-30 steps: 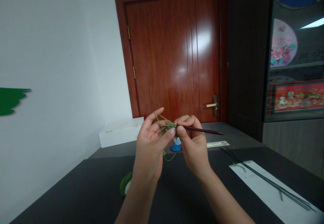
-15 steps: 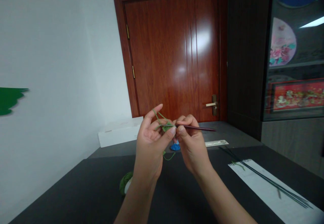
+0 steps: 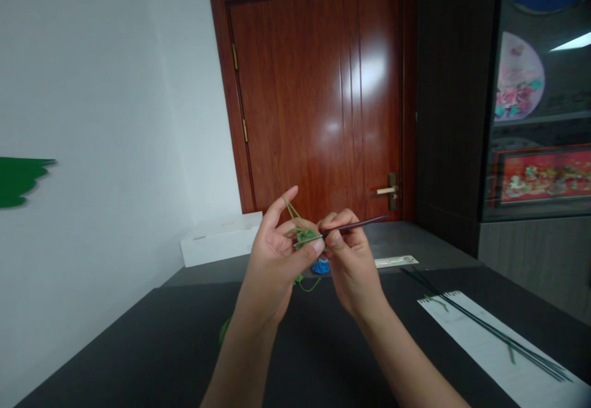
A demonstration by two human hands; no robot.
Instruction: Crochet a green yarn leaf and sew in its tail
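My left hand (image 3: 272, 260) pinches a small green crocheted piece (image 3: 305, 236) between thumb and fingers, with green yarn (image 3: 290, 208) running up over its raised index finger. My right hand (image 3: 349, 260) grips a slim dark crochet hook (image 3: 357, 226), whose tip meets the green piece and whose shaft tilts up to the right. A strand of the yarn (image 3: 308, 287) hangs below my hands. Behind my left forearm, a green yarn ball (image 3: 225, 331) is almost entirely hidden.
Below my hands, a blue crocheted object (image 3: 321, 266) lies on the dark table (image 3: 138, 359). Long dark green wires rest on a white sheet (image 3: 489, 340) at right. Farther back are a ruler (image 3: 396, 261) and a white box (image 3: 219, 240). A wooden door stands beyond.
The crochet hook's shaft now tilts upward to the right instead of lying nearly level. My left forearm has shifted left, covering more of the yarn ball.
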